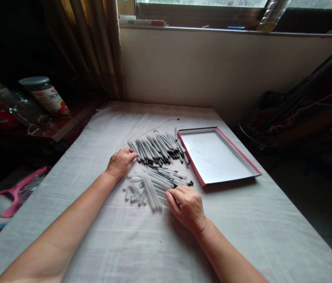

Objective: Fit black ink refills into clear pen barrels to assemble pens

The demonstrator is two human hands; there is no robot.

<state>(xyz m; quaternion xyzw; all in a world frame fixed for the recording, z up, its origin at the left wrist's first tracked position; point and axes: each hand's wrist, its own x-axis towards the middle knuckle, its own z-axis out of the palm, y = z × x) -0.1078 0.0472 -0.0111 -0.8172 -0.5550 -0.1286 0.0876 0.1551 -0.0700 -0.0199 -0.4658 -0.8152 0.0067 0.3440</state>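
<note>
My left hand (121, 163) is at the left end of a pile of clear pens with black tips (156, 145). Its fingers are drawn together against the outermost pen, and whatever lies between the fingertips is hidden. Lower down, my right hand (188, 206) rests at the right side of a heap of translucent pen barrels (152, 192). The fingers there are curled in, with thumb and forefinger close together at the barrels' ends; I cannot make out what they hold. Short whitish caps (136, 192) lie loose left of the barrels. A few thin black refills (166, 169) lie between both piles.
A shallow white box lid with red sides (219, 157) lies to the right of the pens. A pale cloth (109, 243) covers the table. At left, a side table carries a lidded jar (46, 96) and glasses (37, 125). A wall and window sill stand behind.
</note>
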